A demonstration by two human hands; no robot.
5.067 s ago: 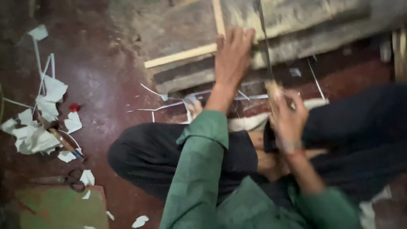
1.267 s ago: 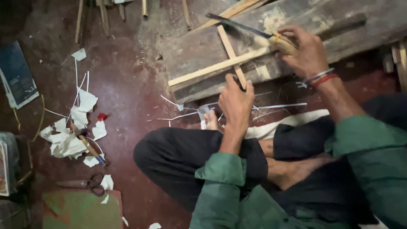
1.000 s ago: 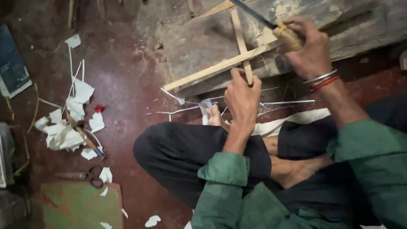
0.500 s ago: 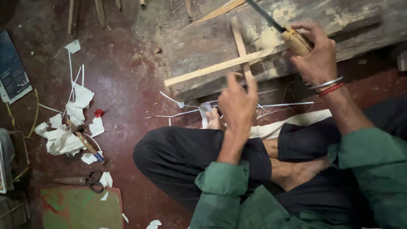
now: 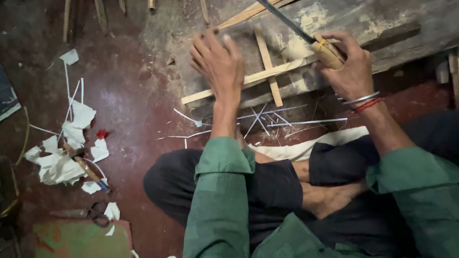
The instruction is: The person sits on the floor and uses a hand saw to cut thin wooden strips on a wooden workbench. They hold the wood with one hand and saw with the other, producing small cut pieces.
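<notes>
Left hand: open, fingers spread, palm down over the long pale wooden strip lying on a worn grey wood block; contact w/ strip can't be confirmed. A short wooden strip crosses it. Right hand: fist closed round wooden handle of dark-bladed knife, blade angled up-left above block. White paper scraps & scissors on red floor, well apart

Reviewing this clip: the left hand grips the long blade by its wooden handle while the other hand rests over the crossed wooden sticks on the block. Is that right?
Not quite. In the head view the right hand grips the blade by its handle, and the left hand is over the crossed sticks on the wooden block.
</notes>
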